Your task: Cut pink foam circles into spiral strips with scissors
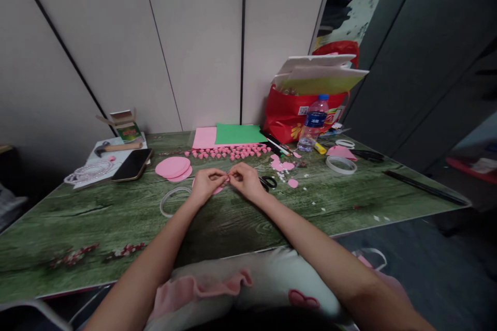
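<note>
My left hand (207, 184) and my right hand (247, 181) meet over the middle of the table. Fingertips of both are pinched together on a small piece of pink paper (228, 179), mostly hidden by the fingers. Beneath them, part of another pink paper piece (218, 190) shows on the tabletop. Black-handled scissors (268, 182) lie just right of my right hand. Left of my left hand are a roll of tape (167, 202) and stacked pink paper circles (173, 166). Beyond the hands, many small pink rolled pieces (236, 152) form rows.
Pink and green paper sheets (238, 134) lie at the back. A red bag (281, 114) and a water bottle (313, 123) stand back right. Paper scraps (286, 166) and a tape roll (340, 165) are at right; a phone (132, 164) and hammer (118, 149) at left.
</note>
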Tool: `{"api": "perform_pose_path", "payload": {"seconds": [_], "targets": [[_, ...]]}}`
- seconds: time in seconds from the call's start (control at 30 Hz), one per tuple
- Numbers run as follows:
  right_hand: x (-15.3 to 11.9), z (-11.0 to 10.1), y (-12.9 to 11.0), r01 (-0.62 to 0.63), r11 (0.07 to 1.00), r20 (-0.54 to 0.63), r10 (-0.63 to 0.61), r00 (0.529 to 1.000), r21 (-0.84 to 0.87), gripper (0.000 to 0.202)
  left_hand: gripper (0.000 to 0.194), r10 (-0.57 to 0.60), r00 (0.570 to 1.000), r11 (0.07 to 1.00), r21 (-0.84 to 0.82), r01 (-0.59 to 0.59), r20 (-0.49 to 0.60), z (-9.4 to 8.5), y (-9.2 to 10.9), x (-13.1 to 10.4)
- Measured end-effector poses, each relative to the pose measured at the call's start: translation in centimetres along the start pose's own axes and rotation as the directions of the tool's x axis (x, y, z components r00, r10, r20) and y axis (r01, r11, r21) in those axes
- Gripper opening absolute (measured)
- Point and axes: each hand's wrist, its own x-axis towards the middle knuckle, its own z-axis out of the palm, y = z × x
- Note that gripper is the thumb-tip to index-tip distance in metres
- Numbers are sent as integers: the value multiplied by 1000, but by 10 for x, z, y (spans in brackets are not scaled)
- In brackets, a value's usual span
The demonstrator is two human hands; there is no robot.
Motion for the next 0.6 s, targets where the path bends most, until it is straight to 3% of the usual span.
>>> {"api": "perform_pose_path", "payload": {"seconds": [0.27,0.47,0.6], "targets": [[0,0,-3,74,996,20,-73,997,-59,10,17,34,999,999,36,-34,5,-1,1,0],[0,3,-1,-56,993,-9,57,998,106,9,25,-51,995,994,-98,42,-88,-1,5,-1],[0,6,4,-164,963,2,167,986,212,10,29,-114,990,979,-179,98,-79,0,7,-2]]}}
